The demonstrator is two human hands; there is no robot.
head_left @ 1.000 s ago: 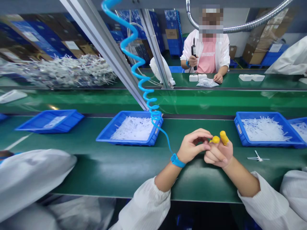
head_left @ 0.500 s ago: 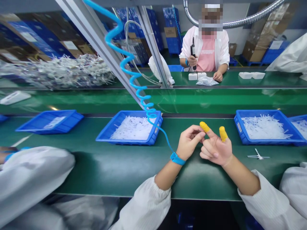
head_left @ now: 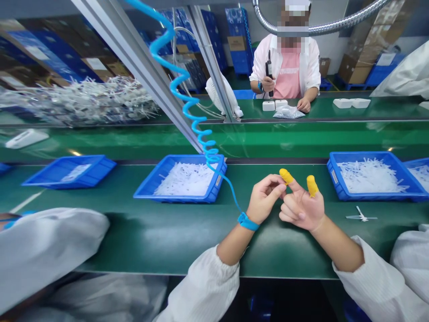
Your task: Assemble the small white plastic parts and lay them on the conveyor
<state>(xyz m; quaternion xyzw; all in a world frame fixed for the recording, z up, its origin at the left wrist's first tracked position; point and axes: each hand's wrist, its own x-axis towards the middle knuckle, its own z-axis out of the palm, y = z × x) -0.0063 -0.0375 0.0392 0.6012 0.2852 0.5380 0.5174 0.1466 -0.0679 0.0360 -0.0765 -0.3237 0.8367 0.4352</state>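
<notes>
Green desk (head_left: 161, 237) up front, running along a green belt, with a blue tray (head_left: 182, 179) of white plastic bits dead ahead, another blue tray (head_left: 368, 176) off to the right and an emptier third tray (head_left: 69, 170) to the left. Across the belt, a co-worker (head_left: 288, 67) in a white coat holding a dark tool.

Both hands up over the desk, close together. Right hand (head_left: 301, 208) with index and thumb stuck out, each capped with a yellow finger cot (head_left: 286, 175), the thumb's cot (head_left: 312, 185) standing clear. Left hand (head_left: 264, 199) loosely curled, fingertips pinching at the base of the index cot, or at least touching it; hard to say from this angle whether really gripping. Blue wrist strap (head_left: 248, 222) on the left wrist, coiled blue cord (head_left: 197, 129) running up from it.

Versus half a second back: basically frozen, hands in the same pose and spot, only the view nudged a bit. Versus a full second back: right index now straightened out, not bent under the left fingers.

Small white plastic part (head_left: 361, 217) lying on the desk right of the hands, well apart from them.
</notes>
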